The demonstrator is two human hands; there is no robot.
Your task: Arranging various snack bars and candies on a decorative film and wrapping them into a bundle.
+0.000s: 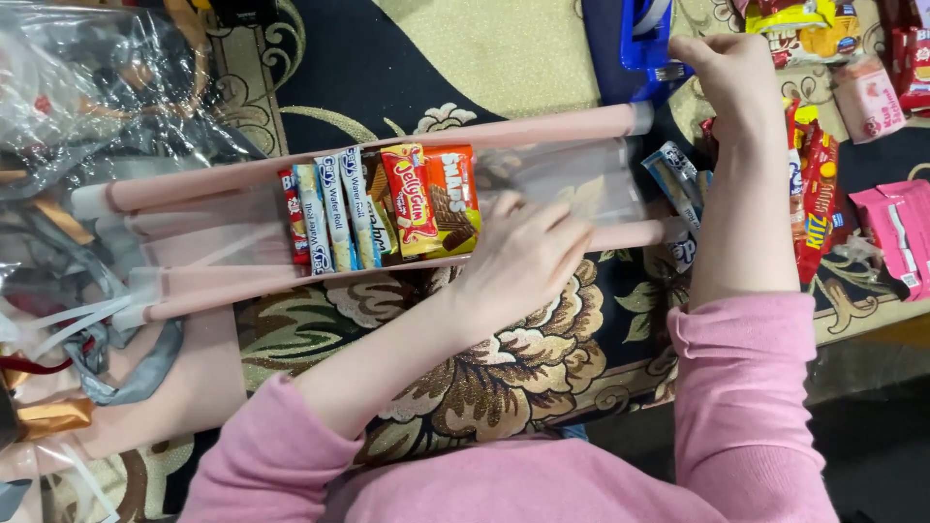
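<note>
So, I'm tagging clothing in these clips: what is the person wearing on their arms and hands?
Both arms wear pink long sleeves, pushed up to leave the forearms bare. The left hand and right hand are bare: no gloves, and no rings, watch or bracelets can be seen.

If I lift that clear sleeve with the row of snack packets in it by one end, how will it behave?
The clear sleeve looks like thin glossy film, so it would probably sag and feel slippery. The snack packets lie loose side by side, so they may slide towards the lower end. The left hand pressing on it suggests it shifts easily.

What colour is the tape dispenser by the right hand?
Blue; the tape dispenser shows in the head view.
</note>
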